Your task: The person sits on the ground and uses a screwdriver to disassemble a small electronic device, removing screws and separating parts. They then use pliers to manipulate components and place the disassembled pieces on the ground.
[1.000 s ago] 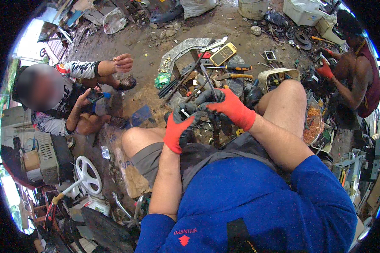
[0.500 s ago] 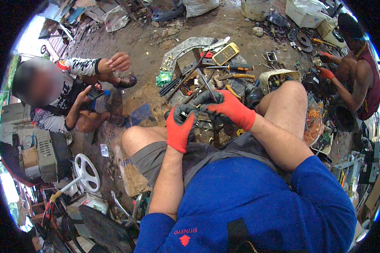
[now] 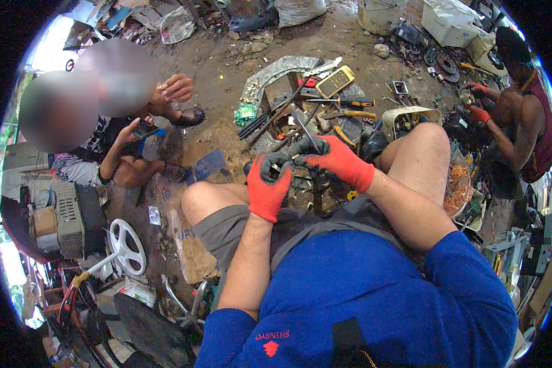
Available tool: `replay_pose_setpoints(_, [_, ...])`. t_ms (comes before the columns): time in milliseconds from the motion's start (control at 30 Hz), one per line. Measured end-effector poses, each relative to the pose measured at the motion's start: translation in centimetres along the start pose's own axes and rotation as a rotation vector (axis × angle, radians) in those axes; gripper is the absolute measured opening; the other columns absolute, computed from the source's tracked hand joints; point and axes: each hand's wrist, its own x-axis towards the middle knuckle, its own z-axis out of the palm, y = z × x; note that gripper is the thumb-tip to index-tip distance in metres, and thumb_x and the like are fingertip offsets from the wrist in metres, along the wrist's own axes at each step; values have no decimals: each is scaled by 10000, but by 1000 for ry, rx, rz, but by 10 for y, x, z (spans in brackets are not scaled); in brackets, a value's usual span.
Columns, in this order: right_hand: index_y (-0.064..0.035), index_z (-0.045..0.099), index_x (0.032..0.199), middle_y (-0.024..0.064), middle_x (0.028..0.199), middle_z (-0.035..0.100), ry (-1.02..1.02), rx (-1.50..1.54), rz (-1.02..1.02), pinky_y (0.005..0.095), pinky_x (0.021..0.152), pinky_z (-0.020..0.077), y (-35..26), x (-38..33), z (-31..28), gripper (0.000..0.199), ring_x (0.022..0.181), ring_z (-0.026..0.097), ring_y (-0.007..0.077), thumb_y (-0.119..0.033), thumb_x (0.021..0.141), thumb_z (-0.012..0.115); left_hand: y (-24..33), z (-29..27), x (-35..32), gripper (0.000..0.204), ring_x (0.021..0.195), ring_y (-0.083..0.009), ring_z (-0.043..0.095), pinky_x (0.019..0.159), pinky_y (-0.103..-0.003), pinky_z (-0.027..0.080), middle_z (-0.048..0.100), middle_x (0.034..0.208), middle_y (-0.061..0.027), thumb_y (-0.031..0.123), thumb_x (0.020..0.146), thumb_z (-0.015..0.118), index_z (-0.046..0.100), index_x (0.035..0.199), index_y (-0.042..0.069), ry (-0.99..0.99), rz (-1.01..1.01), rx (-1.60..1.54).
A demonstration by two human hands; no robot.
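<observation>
My left hand (image 3: 268,187), in a red glove with a dark palm, is closed with thumb and fingers curled round a small piece. Only a pale bit of that piece shows, too small to name. My right hand (image 3: 340,164), gloved alike, grips a slim grey metal blade (image 3: 303,122) that points up and away; its handle is hidden in the fist. Both hands meet above my lap, fingertips almost touching. Just beyond them lie pliers with yellow handles (image 3: 351,114), an orange-and-black screwdriver (image 3: 348,102) and a yellow handheld meter (image 3: 335,82).
A grey stone slab (image 3: 277,69) holds tools and scrap, with a green circuit board (image 3: 245,114) at its left. A cream bin (image 3: 414,114) and a bowl of copper-coloured scrap (image 3: 458,191) stand right. Co-workers sit left and right; a white steering wheel (image 3: 127,246) lies left.
The view has shifted slightly, so the scene sits a little more to the right and lower. Both hands keep their grips close together. The left co-worker's head has moved.
</observation>
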Motion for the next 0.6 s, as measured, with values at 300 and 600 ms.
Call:
replay_pose_setpoints(300, [-26,666,1047,15,915,673,-4,-51,38,279,775,477,18,6,-7,281,838,573,84,-153,799,699,-6,2,1,304,881,-199,627,805,-313,492,653,954,-92,112,726,749,652,1004,36,-27,58,116])
replay_pose_setpoints(600, [-16,657,1089,92,929,690,70,-108,74,318,818,481,28,8,-6,346,874,618,160,-203,803,713,0,-7,0,388,942,-339,621,832,-395,501,623,999,-149,149,676,761,650,1035,51,-46,130,251])
